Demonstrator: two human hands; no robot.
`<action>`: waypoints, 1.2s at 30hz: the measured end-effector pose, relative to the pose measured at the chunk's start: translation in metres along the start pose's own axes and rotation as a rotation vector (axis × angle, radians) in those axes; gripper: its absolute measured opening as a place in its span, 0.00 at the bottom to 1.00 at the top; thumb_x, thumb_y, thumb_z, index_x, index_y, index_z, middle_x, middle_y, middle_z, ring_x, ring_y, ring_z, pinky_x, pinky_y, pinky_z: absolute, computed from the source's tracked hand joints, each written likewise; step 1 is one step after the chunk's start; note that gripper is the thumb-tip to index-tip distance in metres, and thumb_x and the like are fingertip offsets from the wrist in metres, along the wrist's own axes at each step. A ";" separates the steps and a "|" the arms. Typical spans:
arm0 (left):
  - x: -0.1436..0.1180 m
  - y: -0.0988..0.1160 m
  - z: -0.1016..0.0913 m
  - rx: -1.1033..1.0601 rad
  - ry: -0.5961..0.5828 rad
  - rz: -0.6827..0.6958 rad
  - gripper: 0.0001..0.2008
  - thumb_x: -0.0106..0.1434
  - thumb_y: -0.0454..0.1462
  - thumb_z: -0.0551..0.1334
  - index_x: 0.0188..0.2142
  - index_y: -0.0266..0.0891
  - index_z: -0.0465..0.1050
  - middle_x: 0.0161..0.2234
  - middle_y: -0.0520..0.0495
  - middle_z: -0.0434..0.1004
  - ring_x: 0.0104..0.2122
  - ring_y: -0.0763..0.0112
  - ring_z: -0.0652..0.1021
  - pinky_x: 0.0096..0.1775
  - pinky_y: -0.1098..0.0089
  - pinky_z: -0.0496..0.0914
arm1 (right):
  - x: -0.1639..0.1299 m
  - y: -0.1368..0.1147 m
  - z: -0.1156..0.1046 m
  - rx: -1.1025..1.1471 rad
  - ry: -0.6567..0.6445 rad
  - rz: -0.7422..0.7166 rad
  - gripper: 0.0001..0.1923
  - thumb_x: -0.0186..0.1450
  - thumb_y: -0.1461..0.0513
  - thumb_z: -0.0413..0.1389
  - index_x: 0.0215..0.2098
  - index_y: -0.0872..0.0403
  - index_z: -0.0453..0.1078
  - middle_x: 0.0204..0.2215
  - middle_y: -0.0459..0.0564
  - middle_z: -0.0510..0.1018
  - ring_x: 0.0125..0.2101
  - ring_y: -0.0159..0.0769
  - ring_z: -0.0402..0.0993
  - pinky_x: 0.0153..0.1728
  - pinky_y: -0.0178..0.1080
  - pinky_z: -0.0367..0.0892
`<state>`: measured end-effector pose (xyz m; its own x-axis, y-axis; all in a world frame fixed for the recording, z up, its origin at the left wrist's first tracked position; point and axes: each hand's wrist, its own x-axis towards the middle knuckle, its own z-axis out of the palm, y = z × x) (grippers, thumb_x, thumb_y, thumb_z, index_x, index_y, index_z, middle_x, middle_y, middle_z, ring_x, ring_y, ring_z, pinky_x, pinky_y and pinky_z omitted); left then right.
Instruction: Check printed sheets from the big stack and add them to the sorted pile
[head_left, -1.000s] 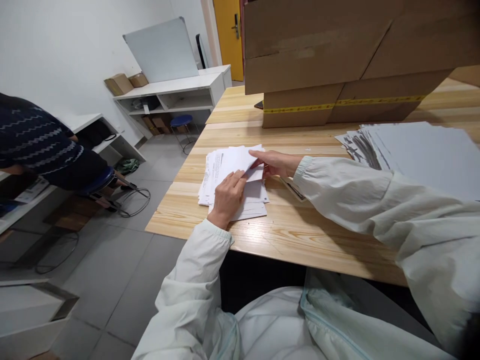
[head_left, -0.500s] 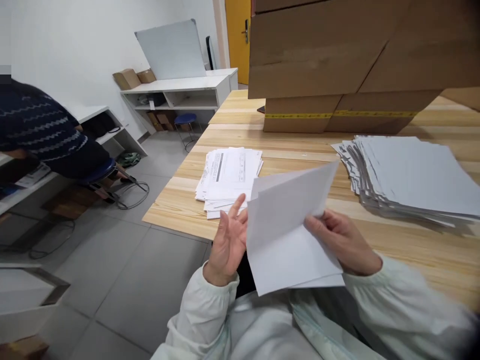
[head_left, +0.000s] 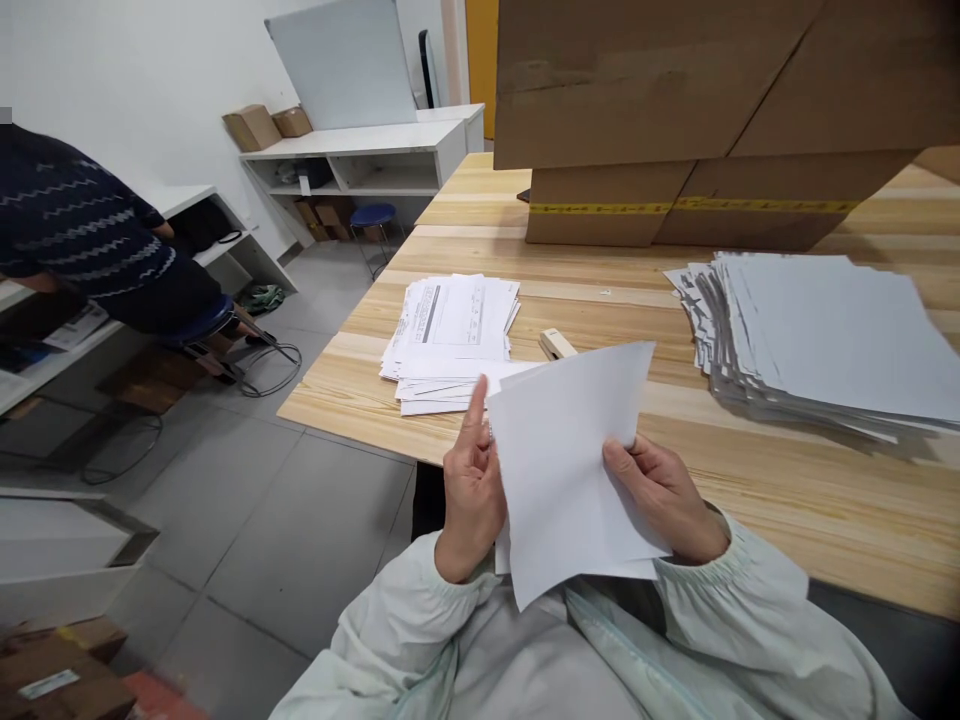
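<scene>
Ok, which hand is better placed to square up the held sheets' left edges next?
Probably the left hand: it is at the left side of the sheets, index finger raised. The right hand pinches the other side, thumb in front, so seems better kept holding.

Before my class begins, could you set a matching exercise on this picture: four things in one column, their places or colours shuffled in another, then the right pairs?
Things:
1. sheets
2. printed pile
3. large pile
4. tape

Places or colours:
A. right part of the table
B. yellow
C. in the right hand's grip
D. left part of the table

Pairs: 1-C, 2-D, 3-A, 4-B
</scene>
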<state>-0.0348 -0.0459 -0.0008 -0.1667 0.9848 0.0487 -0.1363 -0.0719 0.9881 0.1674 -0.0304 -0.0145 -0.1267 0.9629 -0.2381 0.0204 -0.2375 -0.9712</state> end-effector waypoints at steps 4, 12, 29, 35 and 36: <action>0.002 0.004 -0.005 -0.050 0.030 -0.014 0.10 0.61 0.45 0.66 0.28 0.44 0.79 0.25 0.52 0.78 0.30 0.68 0.76 0.34 0.69 0.71 | 0.000 0.007 -0.007 -0.137 0.075 -0.088 0.27 0.58 0.37 0.58 0.26 0.51 0.69 0.21 0.48 0.74 0.21 0.34 0.67 0.21 0.37 0.64; 0.003 -0.006 -0.010 -0.165 -0.066 -0.112 0.18 0.60 0.52 0.66 0.40 0.43 0.81 0.36 0.47 0.84 0.39 0.60 0.81 0.42 0.64 0.75 | 0.000 0.015 -0.013 -0.254 0.086 -0.095 0.26 0.61 0.38 0.55 0.26 0.51 0.67 0.23 0.48 0.73 0.24 0.35 0.67 0.23 0.37 0.65; -0.003 0.007 -0.016 -0.093 -0.116 0.013 0.23 0.56 0.45 0.70 0.51 0.40 0.78 0.45 0.41 0.83 0.45 0.59 0.81 0.43 0.67 0.76 | -0.001 0.013 -0.010 -0.366 0.139 -0.154 0.26 0.63 0.38 0.54 0.25 0.51 0.67 0.22 0.48 0.72 0.23 0.35 0.65 0.23 0.37 0.62; -0.005 0.011 -0.009 0.031 0.058 0.009 0.13 0.60 0.44 0.68 0.25 0.36 0.76 0.22 0.52 0.73 0.23 0.77 0.69 0.26 0.76 0.66 | -0.006 0.006 -0.006 -0.310 0.130 -0.191 0.30 0.63 0.38 0.52 0.21 0.53 0.64 0.18 0.44 0.65 0.20 0.30 0.59 0.20 0.34 0.57; -0.006 0.011 -0.008 0.034 0.108 0.022 0.16 0.61 0.45 0.67 0.23 0.36 0.74 0.20 0.53 0.70 0.22 0.78 0.66 0.25 0.77 0.63 | -0.007 0.006 -0.005 -0.310 0.122 -0.195 0.29 0.64 0.38 0.52 0.21 0.52 0.63 0.18 0.44 0.63 0.20 0.29 0.58 0.19 0.33 0.56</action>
<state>-0.0429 -0.0536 0.0082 -0.2739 0.9601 0.0559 -0.0990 -0.0859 0.9914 0.1732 -0.0375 -0.0183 -0.0393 0.9988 -0.0304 0.3087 -0.0168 -0.9510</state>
